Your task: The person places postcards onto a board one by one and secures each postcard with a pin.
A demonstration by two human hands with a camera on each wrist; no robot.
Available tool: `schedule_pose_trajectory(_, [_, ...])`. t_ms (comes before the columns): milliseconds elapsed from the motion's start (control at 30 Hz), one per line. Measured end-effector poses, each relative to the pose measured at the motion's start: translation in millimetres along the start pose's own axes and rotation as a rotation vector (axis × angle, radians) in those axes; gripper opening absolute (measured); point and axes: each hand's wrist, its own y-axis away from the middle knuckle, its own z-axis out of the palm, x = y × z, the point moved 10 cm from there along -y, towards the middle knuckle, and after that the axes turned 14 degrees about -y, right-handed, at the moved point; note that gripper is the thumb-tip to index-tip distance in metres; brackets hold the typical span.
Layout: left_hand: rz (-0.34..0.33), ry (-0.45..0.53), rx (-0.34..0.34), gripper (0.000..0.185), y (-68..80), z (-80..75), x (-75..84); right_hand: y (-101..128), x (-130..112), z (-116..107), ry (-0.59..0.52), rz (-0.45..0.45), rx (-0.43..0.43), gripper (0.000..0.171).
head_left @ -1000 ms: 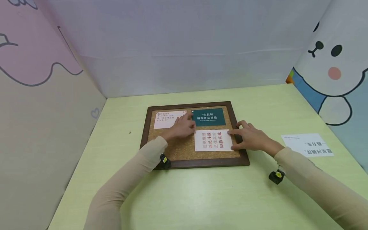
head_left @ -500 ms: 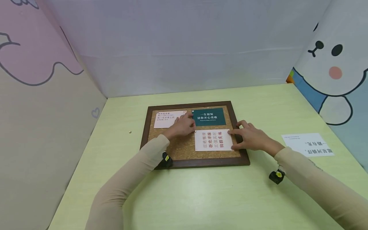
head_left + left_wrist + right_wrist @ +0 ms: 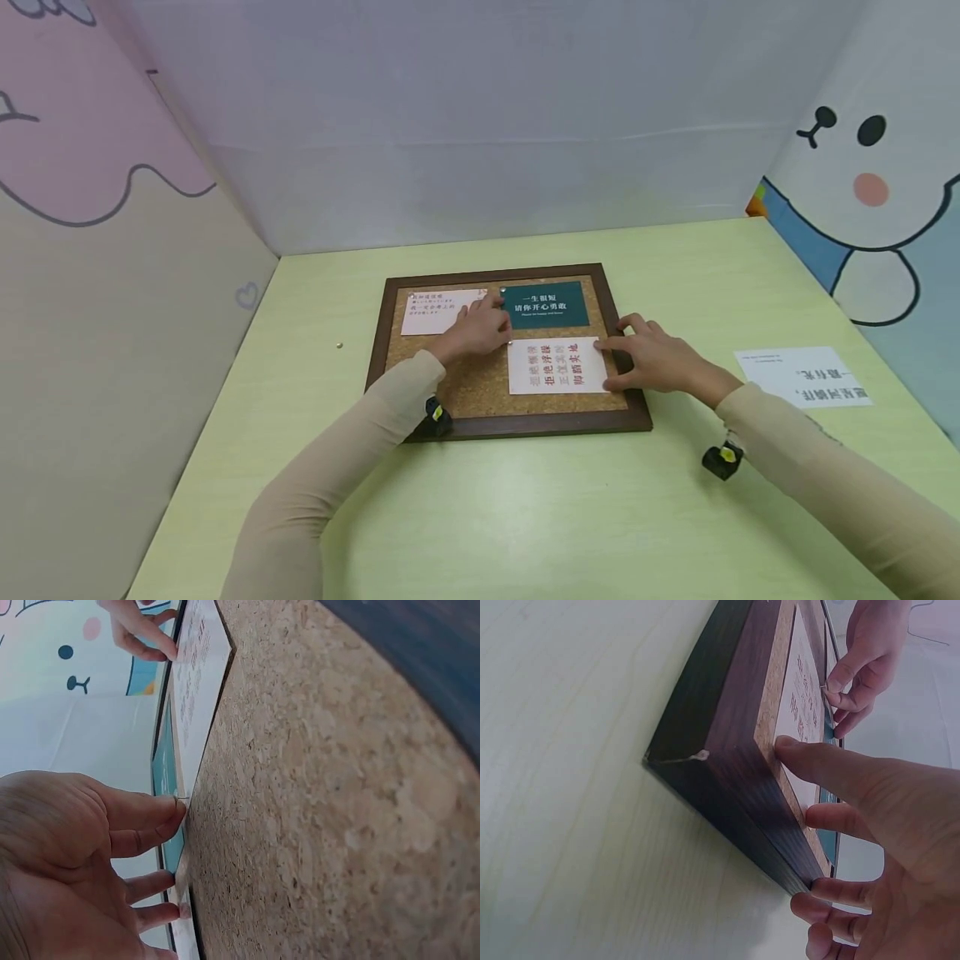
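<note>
The white card [image 3: 557, 366] lies on the cork board [image 3: 480, 392] on the green desk [image 3: 525, 517], below the green card [image 3: 544, 304]. The left hand [image 3: 474, 333] pinches a small pin [image 3: 181, 797] at the card's upper left corner, its grip closed on it. The right hand [image 3: 654, 357] presses spread, straight fingers [image 3: 832, 766] on the card's right edge.

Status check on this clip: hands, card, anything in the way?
Left hand pinches a pin at the white card corner. Right hand holds that card flat on the cork board. Nothing in the way.
</note>
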Motion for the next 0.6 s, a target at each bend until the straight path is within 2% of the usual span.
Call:
schedule_pose_trajectory(233, [0.007,-0.031,0.008,0.019,0.6,-0.8,1.8,1,0,-1,-0.005,0.003,0.001,0.066])
schedule_pose_trajectory(433, [-0.017,-0.034,0.059,0.012,1.7,-5.3,-0.3,0,2,1,-0.013,0.009,-0.010,0.067])
schedule_pose_trajectory(600, [-0.035,-0.040,0.105,0.031,2.2,-10.3,-3.8,0,2,1,-0.009,0.012,-0.009,0.067])
